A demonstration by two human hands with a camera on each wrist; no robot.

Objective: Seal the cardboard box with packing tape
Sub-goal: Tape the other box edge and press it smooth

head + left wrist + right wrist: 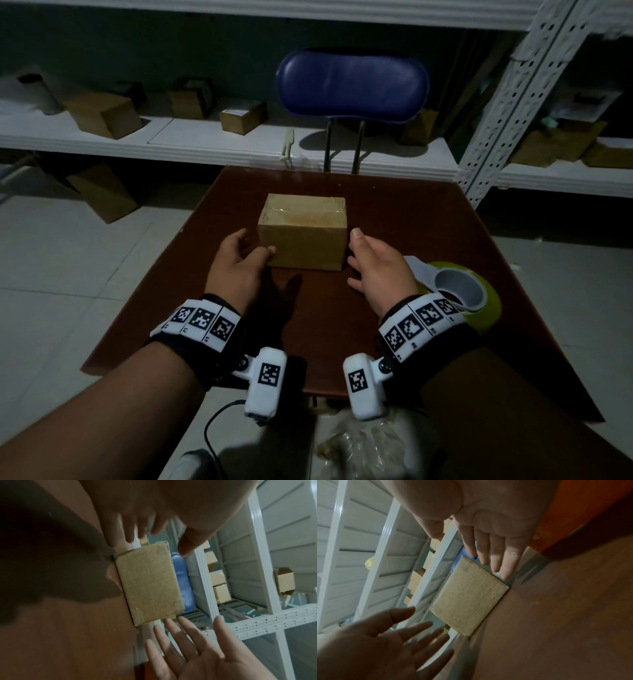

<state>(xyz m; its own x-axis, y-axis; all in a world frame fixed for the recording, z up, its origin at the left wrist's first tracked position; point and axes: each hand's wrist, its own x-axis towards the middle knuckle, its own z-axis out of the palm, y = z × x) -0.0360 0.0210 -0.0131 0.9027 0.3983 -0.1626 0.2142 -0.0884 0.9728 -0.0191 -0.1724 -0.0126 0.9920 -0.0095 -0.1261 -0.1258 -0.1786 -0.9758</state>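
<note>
A small closed cardboard box [303,233] stands in the middle of the dark red-brown table [411,222], with glossy tape across its top. My left hand [255,246] is at the box's near left corner, fingers relaxed, thumb tip at the front face. My right hand [356,253] is just off the near right corner, fingers spread and holding nothing. The left wrist view shows the box [149,582] between both open hands, as does the right wrist view of the box [469,597]. A yellow-green roll of packing tape [459,291] with a white core lies behind my right wrist.
A blue chair [352,85] stands behind the table's far edge. White shelves [191,137] hold several cardboard boxes, and a perforated rack post [507,113] rises at the right. A crumpled plastic bag [370,445] lies below the table's near edge.
</note>
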